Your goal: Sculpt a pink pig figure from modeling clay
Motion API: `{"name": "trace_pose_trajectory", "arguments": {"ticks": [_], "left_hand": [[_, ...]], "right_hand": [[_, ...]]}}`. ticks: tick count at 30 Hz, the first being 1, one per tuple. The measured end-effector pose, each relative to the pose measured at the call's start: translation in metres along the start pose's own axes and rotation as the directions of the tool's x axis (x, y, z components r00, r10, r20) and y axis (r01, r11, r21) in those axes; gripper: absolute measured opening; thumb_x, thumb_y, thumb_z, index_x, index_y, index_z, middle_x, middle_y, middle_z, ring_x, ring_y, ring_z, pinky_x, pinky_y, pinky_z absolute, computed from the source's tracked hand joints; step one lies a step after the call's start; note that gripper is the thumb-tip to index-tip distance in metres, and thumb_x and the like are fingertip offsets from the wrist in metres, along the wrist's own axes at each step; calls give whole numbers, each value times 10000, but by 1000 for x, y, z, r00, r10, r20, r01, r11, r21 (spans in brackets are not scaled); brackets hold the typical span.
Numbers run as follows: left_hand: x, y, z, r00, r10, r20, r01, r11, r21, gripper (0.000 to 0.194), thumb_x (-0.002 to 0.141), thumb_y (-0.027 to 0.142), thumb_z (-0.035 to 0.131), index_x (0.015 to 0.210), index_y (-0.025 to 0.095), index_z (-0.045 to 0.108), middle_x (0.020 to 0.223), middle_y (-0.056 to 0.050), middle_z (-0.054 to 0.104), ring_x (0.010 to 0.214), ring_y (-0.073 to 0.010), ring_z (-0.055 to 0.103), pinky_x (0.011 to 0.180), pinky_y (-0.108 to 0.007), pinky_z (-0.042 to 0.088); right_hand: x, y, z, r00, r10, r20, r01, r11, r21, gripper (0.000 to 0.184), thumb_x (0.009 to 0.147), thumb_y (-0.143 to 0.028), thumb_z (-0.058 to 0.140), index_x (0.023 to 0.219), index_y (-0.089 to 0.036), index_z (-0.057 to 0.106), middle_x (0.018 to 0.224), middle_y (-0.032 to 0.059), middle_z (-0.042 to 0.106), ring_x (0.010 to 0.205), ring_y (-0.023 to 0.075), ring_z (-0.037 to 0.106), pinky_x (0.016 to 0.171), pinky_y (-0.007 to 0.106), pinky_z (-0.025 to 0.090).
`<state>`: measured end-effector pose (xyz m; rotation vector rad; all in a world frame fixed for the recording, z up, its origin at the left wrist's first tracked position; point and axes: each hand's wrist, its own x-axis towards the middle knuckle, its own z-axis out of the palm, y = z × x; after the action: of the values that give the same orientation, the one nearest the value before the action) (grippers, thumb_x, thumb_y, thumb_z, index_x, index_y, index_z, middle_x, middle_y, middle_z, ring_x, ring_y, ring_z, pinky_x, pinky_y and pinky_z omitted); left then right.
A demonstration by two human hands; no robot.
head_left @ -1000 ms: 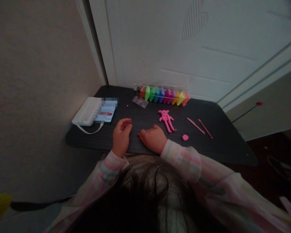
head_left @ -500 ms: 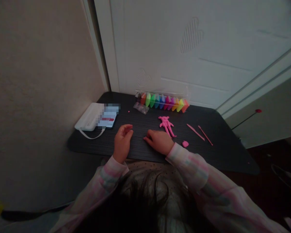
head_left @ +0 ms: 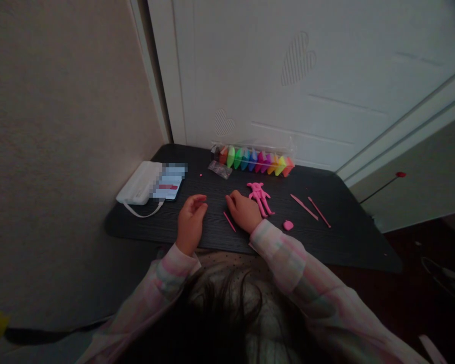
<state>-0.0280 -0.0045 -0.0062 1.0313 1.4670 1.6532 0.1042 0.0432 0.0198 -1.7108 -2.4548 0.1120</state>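
Observation:
My right hand (head_left: 244, 211) lies palm down on the black table (head_left: 349, 237), fingers stretched out and holding nothing. A thin pink clay strip (head_left: 229, 221) lies on the table right beside its left edge. Just past its fingertips, to the right, lies a pink clay figure (head_left: 261, 196). My left hand (head_left: 190, 218) rests on its edge to the left, fingers loosely curled, with nothing seen in them. A small pink clay lump (head_left: 288, 225) sits right of my right wrist.
A row of coloured clay pieces in a clear box (head_left: 254, 159) stands at the table's back by the white door. Two pink sticks (head_left: 311, 208) lie at the right, a clear bag (head_left: 220, 169) by the box, a white case (head_left: 138, 183) and phone (head_left: 169, 184) at the left.
My right hand has slid away from me and slightly right, uncovering the thin pink strip that lay under it. My left hand has hardly moved.

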Motion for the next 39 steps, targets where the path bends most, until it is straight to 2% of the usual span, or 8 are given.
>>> {"name": "trace_pose_trajectory", "arguments": {"ticks": [8,16,23,29,31,35,37,39], "left_hand": [[1,-2,-1,1000,12,5,-12,1000,9,162,694,223,521,847,179,555,866,-14,573,787,-142,538,737,-280,408],[-1,4,-1,1000,-21,-9,22,1000,6,171,677,224,521,839,176,550,863,-16,576,784,-145,537,726,-280,412],[-1,6,-2,998,-60,9,60,998,8,196,684,260,520,861,179,547,898,-29,571,809,-160,532,744,-305,403],[-2,7,-2,998,-58,-8,58,998,-2,201,668,253,526,852,177,549,892,-29,573,800,-158,534,720,-292,409],[-1,6,-2,998,-55,0,55,998,-2,200,674,249,523,859,178,550,884,-28,574,798,-156,535,719,-290,411],[-1,3,-2,999,-51,8,51,999,-1,197,682,250,526,864,181,556,891,-28,577,797,-153,542,716,-287,415],[-1,2,-2,999,-43,-1,43,999,-8,194,678,244,530,860,182,558,890,-24,580,796,-149,545,716,-284,418],[-1,3,-2,999,-39,-10,39,999,-10,190,678,236,527,858,184,557,885,-19,581,794,-144,546,721,-282,419]], "right_hand": [[-5,-16,6,980,-189,-70,173,967,-185,192,876,-284,287,877,-182,449,867,64,608,770,186,571,631,284,349],[-9,-33,5,961,-274,-41,262,946,-189,190,882,-266,281,881,-180,451,868,70,595,800,183,561,671,305,364],[1,-14,-2,992,-129,-1,125,964,-233,202,872,-302,313,878,-167,463,872,82,609,785,202,585,627,304,397],[-7,-33,1,957,-287,27,287,938,-196,198,883,-275,278,898,-181,452,880,77,613,792,178,582,660,304,400],[-5,-31,-1,965,-263,20,261,943,-208,196,877,-282,297,895,-175,460,888,87,616,798,182,585,668,306,399],[2,-16,-4,994,-108,14,108,960,-258,273,871,-348,297,869,-160,495,866,104,636,777,203,604,653,317,402],[2,-16,-2,993,-116,30,119,961,-249,318,881,-347,257,851,-165,517,842,96,650,746,196,615,640,313,402],[-2,-21,0,980,-195,45,201,957,-209,340,885,-328,243,832,-170,539,820,92,660,726,182,622,644,302,400]]}}
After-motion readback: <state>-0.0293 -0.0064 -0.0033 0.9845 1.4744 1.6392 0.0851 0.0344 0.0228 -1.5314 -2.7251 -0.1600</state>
